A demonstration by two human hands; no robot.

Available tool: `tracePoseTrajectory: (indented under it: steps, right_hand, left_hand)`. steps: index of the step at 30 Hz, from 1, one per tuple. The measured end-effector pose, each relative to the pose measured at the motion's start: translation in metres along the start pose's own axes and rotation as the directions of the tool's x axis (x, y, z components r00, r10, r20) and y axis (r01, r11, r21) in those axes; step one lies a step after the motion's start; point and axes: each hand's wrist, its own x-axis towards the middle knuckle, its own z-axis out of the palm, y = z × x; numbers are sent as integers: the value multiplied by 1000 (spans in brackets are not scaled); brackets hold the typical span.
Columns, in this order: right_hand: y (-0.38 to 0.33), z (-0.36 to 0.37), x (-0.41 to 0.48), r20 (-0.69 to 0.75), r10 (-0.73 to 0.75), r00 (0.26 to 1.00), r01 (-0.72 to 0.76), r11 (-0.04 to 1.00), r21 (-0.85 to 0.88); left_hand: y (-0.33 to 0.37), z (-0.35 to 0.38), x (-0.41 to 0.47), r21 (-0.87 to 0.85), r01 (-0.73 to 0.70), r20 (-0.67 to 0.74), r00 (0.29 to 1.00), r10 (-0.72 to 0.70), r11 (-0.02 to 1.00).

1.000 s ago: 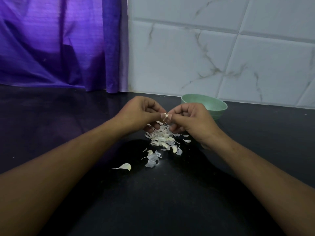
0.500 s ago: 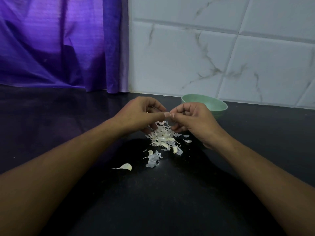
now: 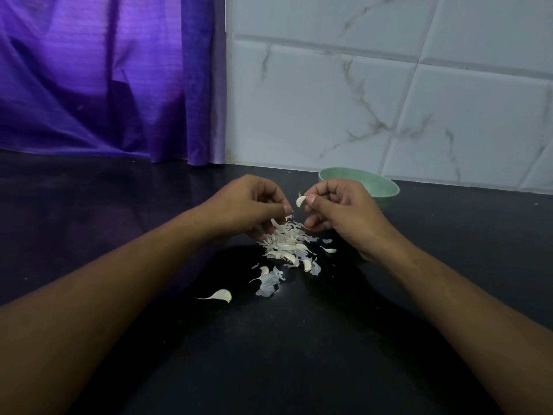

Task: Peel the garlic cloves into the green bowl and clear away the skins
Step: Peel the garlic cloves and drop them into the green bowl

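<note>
Showing only the rim and outer wall of the green bowl (image 3: 377, 187) at the back of the black counter (image 3: 269, 354), its inside staying hidden. Pinching a garlic clove (image 3: 301, 201) between thumb and forefinger of the right hand (image 3: 341, 211), raised just in front of the bowl, above the pile of skins (image 3: 284, 244). Curling the left hand (image 3: 248, 205) close beside, thumb tip pressing against forefinger, anything between them being too small to tell.

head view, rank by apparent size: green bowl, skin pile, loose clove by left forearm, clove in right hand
1-2. green bowl and skin pile: about alike; bowl is farther and partly behind the right hand.
3. loose clove, nearer the camera.
4. held clove.
</note>
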Motion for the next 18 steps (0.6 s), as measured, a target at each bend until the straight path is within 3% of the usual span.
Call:
tracePoseTrajectory:
  steps: [5, 10, 14, 18]
  right_hand:
    - [2, 1, 1, -42, 0, 999, -1, 1000, -16]
    - [2, 0, 0, -40, -42, 998, 39, 996, -78]
    - [1, 3, -2, -5, -67, 998, 66, 989, -132]
    - [-3, 7, -4, 40, -81, 996, 86, 986, -142]
  left_hand:
    - [0, 1, -1, 163, -38, 14, 999, 36, 986]
    - [1, 1, -2, 240, -67, -82, 993, 89, 969]
    - [1, 2, 0, 307, -121, -180, 967, 183, 944]
    - [0, 5, 0, 428, -166, -158, 954, 255, 888]
